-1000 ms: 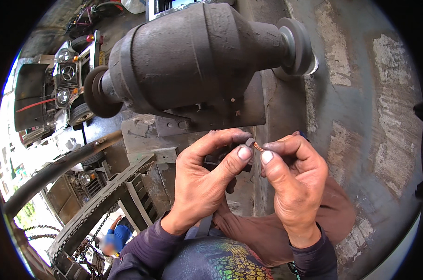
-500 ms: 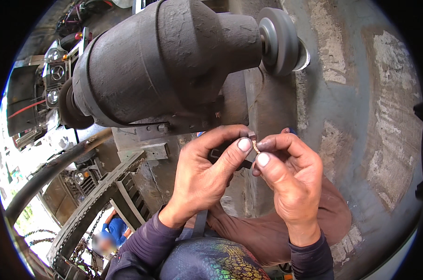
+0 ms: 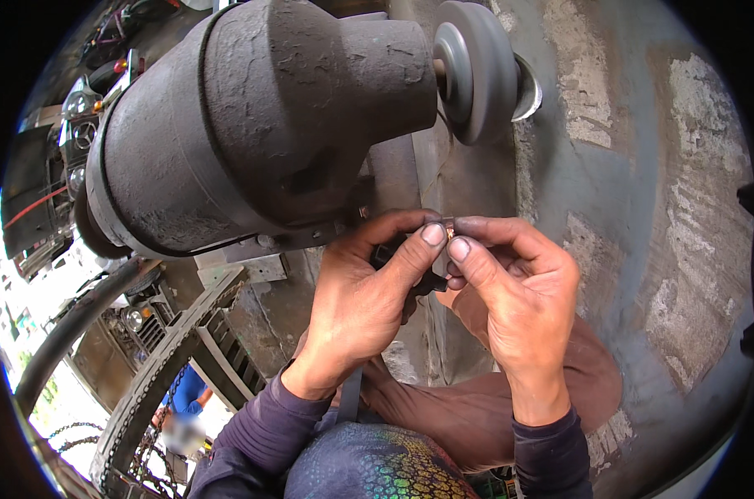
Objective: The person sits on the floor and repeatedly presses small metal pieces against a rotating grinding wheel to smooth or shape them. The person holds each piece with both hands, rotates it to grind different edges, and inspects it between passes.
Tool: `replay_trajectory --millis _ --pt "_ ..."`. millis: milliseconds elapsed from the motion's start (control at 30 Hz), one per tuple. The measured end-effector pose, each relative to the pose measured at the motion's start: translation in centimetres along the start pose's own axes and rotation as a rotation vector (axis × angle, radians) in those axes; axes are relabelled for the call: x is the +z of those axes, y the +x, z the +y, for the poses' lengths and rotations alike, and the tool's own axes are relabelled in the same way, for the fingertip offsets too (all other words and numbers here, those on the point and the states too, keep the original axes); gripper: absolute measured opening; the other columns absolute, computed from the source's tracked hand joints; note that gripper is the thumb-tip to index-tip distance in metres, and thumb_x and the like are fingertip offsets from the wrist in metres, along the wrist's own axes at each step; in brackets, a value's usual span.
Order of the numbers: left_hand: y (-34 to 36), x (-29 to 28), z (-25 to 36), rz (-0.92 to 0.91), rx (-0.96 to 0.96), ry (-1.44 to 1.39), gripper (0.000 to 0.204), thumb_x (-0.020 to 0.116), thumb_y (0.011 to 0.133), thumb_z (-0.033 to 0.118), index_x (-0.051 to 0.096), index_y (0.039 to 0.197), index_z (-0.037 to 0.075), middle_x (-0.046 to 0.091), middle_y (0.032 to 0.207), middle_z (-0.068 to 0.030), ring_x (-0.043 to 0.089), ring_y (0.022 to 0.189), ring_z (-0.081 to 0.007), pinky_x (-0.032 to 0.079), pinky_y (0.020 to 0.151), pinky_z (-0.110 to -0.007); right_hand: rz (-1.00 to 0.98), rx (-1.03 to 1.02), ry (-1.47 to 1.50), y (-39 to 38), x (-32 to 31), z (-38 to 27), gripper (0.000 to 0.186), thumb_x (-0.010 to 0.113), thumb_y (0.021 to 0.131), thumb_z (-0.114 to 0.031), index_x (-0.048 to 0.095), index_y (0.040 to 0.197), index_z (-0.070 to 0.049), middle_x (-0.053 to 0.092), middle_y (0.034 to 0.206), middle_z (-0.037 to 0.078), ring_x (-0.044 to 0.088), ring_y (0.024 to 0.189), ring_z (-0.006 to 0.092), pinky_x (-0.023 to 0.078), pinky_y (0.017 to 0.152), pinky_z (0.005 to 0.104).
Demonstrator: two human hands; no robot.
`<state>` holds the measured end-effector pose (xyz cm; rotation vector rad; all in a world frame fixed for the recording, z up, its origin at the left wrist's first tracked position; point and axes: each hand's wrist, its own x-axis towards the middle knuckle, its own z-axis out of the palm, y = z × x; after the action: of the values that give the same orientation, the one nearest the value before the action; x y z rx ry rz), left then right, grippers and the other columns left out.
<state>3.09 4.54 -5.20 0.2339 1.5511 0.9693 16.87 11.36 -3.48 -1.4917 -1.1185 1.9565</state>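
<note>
Between the fingertips of both hands is a tiny carbon brush point(image 3: 449, 230) with a coppery braided lead, mostly covered by the fingers. My left hand point(image 3: 364, 295) pinches one end with thumb and forefinger. From the other side, the thumb and forefinger of my right hand point(image 3: 527, 295) close on the coppery part, and the two thumb tips nearly meet. A black object point(image 3: 431, 284), its kind unclear, shows beneath the left fingers. Just beyond the hands stands a large, dirty bench grinder point(image 3: 227, 125).
The grinder's grey wheel point(image 3: 487, 75) is at its right end, on a shaft. A curved metal pipe point(image 3: 78, 324) and a frame draped with a chain point(image 3: 136, 416) lie to the left. A person in blue point(image 3: 190, 391) is beyond that frame. Worn concrete point(image 3: 693, 224) spreads at right.
My right fingertips have come in against the left ones, hiding most of the coppery braid. The grinder appears further left in the view, and more of the black object shows.
</note>
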Motion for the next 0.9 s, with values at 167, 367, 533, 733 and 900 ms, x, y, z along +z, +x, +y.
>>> replay_trajectory --millis 167,367,533,733,900 --pt "0.9 0.3 0.3 0.008 0.06 -0.039 0.032 0.07 0.098 0.032 0.073 0.113 0.003 0.063 0.069 0.0027 0.048 0.053 -0.0016 0.034 0.045 -0.02 0.062 -0.051 0.076 0.5 0.5 0.4 0.021 0.074 0.092 0.0 0.069 0.111 0.008 0.073 0.099 0.009 0.067 0.087 0.0091 0.055 0.078 0.0212" --pt "1.6 1.0 0.8 -0.035 0.042 -0.196 0.033 0.068 0.099 0.031 0.073 0.111 0.001 0.069 0.079 -0.0006 0.057 0.066 -0.0037 0.042 0.055 -0.021 0.111 -0.062 0.056 1.6 0.3 0.9 0.017 0.076 0.092 -0.002 0.071 0.106 0.006 0.074 0.097 0.008 0.067 0.085 0.008 0.054 0.077 0.0206" --pt "2.5 1.3 0.8 -0.027 0.122 -0.13 0.032 0.068 0.1 0.029 0.073 0.11 -0.001 0.071 0.085 -0.0035 0.063 0.078 -0.0062 0.049 0.066 -0.022 0.166 -0.056 0.018 2.0 0.2 0.8 0.013 0.075 0.092 -0.002 0.072 0.103 0.005 0.073 0.093 0.005 0.063 0.079 0.0051 0.05 0.07 0.0181" --pt "3.0 1.6 1.4 -0.018 0.062 -0.207 0.031 0.067 0.1 0.027 0.073 0.109 -0.001 0.072 0.086 -0.0038 0.063 0.078 -0.007 0.051 0.068 -0.023 0.177 -0.175 0.066 3.1 0.9 0.9 0.017 0.076 0.092 -0.004 0.071 0.105 0.004 0.071 0.088 0.003 0.059 0.072 0.0028 0.044 0.058 0.0173" --pt "3.0 1.8 1.8 -0.024 0.03 -0.249 0.031 0.067 0.1 0.028 0.073 0.108 -0.001 0.072 0.085 -0.0034 0.063 0.076 -0.0063 0.047 0.062 -0.022 0.192 -0.105 0.076 3.1 0.7 0.8 0.019 0.076 0.092 -0.005 0.071 0.107 0.006 0.071 0.088 0.004 0.06 0.072 0.0044 0.045 0.057 0.0183"
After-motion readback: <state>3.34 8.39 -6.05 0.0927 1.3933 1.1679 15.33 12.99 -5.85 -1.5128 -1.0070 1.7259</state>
